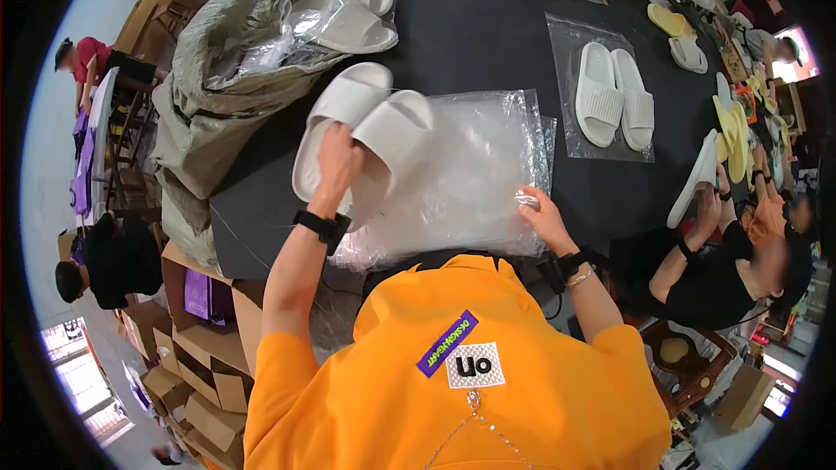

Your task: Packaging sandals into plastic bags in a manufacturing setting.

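A pair of white slide sandals (394,132) is in my left hand (338,162), whose fingers close round them between the two straps. The pair is over the left part of a stack of clear plastic bags (479,152) on the dark table. At the stack's right edge, my right hand (544,216) pinches the film of a bag between thumb and fingers. How many layers it has hold of, I cannot tell.
A large grey-green woven sack (209,78) with bagged white slides (357,22) at its mouth stands left. Another bagged white pair (614,96) lies right on the black table (488,52). Co-workers handle slides at the far side and right. Cardboard boxes (205,365) stand lower left.
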Action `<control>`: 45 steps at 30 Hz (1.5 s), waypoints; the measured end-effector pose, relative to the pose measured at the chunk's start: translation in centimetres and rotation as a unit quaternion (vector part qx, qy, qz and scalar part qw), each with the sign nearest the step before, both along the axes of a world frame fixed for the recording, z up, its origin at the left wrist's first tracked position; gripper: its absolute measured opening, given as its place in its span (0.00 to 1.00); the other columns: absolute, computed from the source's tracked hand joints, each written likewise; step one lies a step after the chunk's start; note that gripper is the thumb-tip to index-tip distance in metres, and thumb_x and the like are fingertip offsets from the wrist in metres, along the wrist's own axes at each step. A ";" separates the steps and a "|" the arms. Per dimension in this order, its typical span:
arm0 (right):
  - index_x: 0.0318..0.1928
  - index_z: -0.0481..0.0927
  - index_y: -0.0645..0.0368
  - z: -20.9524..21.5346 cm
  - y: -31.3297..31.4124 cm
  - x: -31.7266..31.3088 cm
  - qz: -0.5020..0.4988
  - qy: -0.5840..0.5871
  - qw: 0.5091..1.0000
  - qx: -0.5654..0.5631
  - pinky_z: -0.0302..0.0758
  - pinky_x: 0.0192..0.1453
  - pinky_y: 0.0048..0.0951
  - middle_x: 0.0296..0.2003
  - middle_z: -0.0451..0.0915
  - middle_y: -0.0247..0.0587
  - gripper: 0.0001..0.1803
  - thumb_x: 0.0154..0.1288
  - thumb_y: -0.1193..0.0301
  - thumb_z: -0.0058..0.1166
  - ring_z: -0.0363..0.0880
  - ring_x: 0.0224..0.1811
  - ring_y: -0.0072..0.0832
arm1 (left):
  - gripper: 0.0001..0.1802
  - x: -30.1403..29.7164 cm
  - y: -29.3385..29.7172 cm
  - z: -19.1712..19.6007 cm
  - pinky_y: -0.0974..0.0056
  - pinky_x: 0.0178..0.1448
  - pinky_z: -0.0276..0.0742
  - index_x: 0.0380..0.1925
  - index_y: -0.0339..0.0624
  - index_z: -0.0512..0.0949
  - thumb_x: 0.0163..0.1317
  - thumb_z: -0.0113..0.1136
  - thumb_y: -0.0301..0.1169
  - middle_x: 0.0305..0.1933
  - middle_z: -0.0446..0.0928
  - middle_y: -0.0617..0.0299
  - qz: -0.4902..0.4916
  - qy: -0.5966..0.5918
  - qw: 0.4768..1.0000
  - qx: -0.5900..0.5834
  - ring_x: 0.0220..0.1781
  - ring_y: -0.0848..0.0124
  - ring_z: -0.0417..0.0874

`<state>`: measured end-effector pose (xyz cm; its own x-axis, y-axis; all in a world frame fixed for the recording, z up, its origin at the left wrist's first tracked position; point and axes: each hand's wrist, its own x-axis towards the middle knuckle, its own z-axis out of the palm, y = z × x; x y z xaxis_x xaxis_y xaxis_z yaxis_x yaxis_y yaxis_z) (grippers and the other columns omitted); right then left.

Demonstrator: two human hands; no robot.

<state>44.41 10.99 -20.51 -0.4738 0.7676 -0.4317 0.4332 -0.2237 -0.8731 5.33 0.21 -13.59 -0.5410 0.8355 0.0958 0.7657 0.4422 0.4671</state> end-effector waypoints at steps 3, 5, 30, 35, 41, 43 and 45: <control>0.48 0.73 0.59 0.3 -0.1 1.0 0.026 -0.069 0.994 0.084 0.71 0.36 0.24 0.38 0.75 0.38 0.18 0.55 0.74 0.53 0.73 0.34 0.23 | 0.12 6.3 0.8 1.9 0.49 0.46 0.68 0.30 0.33 0.72 0.41 0.48 0.23 0.39 0.71 0.46 -0.099 -0.025 0.995 0.023 0.43 0.48 0.70; 0.46 0.73 0.59 1.8 -0.1 1.1 0.053 -0.091 0.994 0.039 0.71 0.38 0.26 0.38 0.74 0.39 0.16 0.54 0.73 0.54 0.73 0.34 0.25 | 0.12 10.1 1.1 1.3 0.52 0.43 0.69 0.30 0.35 0.73 0.42 0.50 0.24 0.38 0.72 0.49 -0.202 -0.013 0.979 -0.006 0.42 0.52 0.72; 0.67 0.44 0.56 10.2 2.3 -4.1 0.206 0.004 0.971 -0.124 0.72 0.37 0.27 0.37 0.74 0.41 0.42 0.58 0.72 0.53 0.75 0.34 0.26 | 0.12 13.7 1.5 1.3 0.57 0.40 0.70 0.30 0.45 0.73 0.41 0.55 0.22 0.32 0.68 0.60 -0.337 0.027 0.941 0.022 0.39 0.60 0.72; 0.65 0.47 0.54 10.8 1.9 -3.5 0.163 0.078 0.952 -0.248 0.73 0.41 0.27 0.43 0.74 0.41 0.37 0.61 0.66 0.52 0.76 0.41 0.26 | 0.12 14.1 2.1 1.4 0.58 0.41 0.69 0.29 0.44 0.74 0.40 0.54 0.20 0.33 0.69 0.61 -0.322 0.042 0.945 0.040 0.38 0.60 0.71; 0.60 0.56 0.55 9.9 1.5 -3.1 0.105 0.150 0.930 -0.318 0.72 0.41 0.24 0.43 0.73 0.36 0.29 0.63 0.60 0.51 0.75 0.41 0.22 | 0.18 12.7 2.3 -1.5 0.55 0.49 0.67 0.41 0.46 0.74 0.46 0.57 0.24 0.45 0.69 0.55 -0.293 -0.064 0.952 0.068 0.48 0.55 0.69; 0.54 0.62 0.56 9.1 2.5 -2.0 0.062 0.162 0.943 -0.284 0.72 0.40 0.23 0.39 0.73 0.34 0.23 0.63 0.60 0.50 0.74 0.38 0.21 | 0.23 12.7 1.9 -1.9 0.53 0.55 0.63 0.49 0.48 0.71 0.49 0.59 0.28 0.52 0.67 0.51 -0.215 -0.120 0.957 0.153 0.54 0.52 0.66; 0.49 0.68 0.56 8.5 3.9 -0.5 0.019 0.173 0.952 -0.251 0.72 0.39 0.23 0.35 0.73 0.32 0.19 0.64 0.60 0.49 0.74 0.35 0.19 | 0.31 10.9 0.6 -4.2 0.49 0.66 0.47 0.60 0.50 0.63 0.57 0.54 0.45 0.64 0.56 0.47 -0.177 -0.046 0.983 0.019 0.66 0.48 0.53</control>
